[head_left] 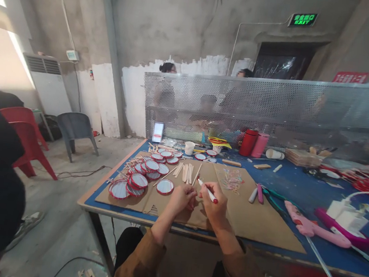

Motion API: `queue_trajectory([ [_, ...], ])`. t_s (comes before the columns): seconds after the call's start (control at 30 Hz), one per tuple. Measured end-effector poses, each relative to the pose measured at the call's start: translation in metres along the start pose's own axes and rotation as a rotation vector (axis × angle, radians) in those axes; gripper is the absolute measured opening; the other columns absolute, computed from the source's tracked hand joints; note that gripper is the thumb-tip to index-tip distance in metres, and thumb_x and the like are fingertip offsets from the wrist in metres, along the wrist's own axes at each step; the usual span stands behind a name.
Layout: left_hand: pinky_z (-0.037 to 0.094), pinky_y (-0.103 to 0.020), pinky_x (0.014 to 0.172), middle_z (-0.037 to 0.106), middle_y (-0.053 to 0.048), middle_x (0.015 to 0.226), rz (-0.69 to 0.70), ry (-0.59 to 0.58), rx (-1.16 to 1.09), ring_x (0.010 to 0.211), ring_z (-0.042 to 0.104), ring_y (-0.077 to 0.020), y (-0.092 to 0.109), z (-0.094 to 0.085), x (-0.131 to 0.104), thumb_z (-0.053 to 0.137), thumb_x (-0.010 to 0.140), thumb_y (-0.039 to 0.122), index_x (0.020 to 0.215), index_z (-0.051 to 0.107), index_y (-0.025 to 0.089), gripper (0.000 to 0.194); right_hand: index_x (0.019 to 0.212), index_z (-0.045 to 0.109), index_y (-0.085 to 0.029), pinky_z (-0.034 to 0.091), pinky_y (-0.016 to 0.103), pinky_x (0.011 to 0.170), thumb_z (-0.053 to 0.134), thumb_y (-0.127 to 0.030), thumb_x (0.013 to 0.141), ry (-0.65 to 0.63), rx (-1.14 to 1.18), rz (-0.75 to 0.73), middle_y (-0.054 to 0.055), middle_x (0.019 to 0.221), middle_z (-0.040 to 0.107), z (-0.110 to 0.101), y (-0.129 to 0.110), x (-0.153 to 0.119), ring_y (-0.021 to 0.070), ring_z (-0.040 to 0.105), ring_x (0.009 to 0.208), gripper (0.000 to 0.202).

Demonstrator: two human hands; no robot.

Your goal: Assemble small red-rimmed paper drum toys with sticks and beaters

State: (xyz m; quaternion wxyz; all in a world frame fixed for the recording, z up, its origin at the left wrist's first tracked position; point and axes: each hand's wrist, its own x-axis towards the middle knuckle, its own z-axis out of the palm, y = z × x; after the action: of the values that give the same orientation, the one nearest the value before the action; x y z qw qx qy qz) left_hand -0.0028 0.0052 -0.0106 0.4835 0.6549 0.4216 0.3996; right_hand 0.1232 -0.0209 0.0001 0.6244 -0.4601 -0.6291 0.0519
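Note:
My right hand [215, 208] is closed around a white marker with a red end [210, 192], its tip pointing up and to the left. Just beside it, my left hand [182, 198] is closed; whatever its fingers may hold is hidden. Both hands are over a cardboard sheet [254, 226] near the table's front edge. To the left of my left hand lies a round white-faced piece with a red rim [164, 187]. Flat wooden sticks [187, 173] lie beyond my hands, and a tangle of thin coloured loops [232, 180] lies behind my right hand.
Several red-rimmed round pieces [139, 180] are piled at the left. A pink glue gun [316, 227] and a power strip [348, 219] occupy the right. A paper cup [189, 148], a red bottle [248, 142] and a phone [157, 132] stand before a perforated metal screen [189, 94]. A person stands left.

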Motion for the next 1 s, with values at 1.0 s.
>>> queue_trajectory([
  [1.0,0.036,-0.011,0.035,0.053,0.004,0.050,-0.071,0.029,0.009,0.039,0.053,-0.0071,0.015,0.001,-0.006,0.048,0.082,0.031,0.086,0.051,0.015,0.017,0.112,0.058,-0.019,0.036,0.035,0.092,0.041,-0.003,0.081,-0.545,-0.906,-0.180,0.009,0.102,0.066,-0.114,0.057,0.033,0.0219,0.056,0.101,0.039],
])
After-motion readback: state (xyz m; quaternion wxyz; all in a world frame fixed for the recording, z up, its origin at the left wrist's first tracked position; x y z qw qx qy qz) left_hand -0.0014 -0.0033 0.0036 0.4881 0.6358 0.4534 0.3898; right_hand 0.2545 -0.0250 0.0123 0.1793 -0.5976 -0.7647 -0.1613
